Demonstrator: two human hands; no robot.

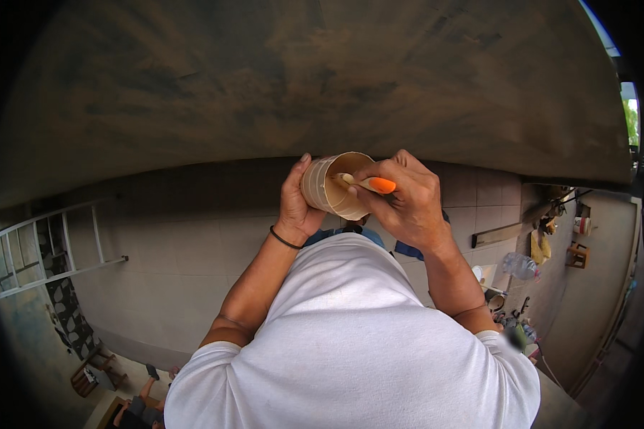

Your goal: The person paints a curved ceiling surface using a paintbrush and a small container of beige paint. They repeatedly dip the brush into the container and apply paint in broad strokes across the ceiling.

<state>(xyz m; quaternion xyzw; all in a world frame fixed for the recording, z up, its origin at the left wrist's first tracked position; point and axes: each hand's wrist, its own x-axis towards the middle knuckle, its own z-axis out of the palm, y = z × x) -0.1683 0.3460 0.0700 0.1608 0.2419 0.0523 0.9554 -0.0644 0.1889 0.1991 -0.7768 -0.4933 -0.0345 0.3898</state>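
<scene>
My left hand (298, 204) is closed around the side of a beige, ribbed round tub (316, 187), which is tilted so that its mouth faces right. Pinched in my right hand (410, 196) is what looks like a paintbrush (383, 185) with an orange handle end. Its pale lower end reaches inside the tub, and my fingers partly hide it. Cream-coloured smears coat the tub's inner wall. Both hands are in front of my chest, close to a brown, mottled wall (265, 86).
A metal ladder (68, 236) stands at the left. On the right, a wooden plank (496, 235), a clear plastic bottle (520, 266) and a yellow cloth (540, 247) lie on the tiled floor (172, 250). A wooden chair (86, 377) and another person (139, 411) are at the lower left.
</scene>
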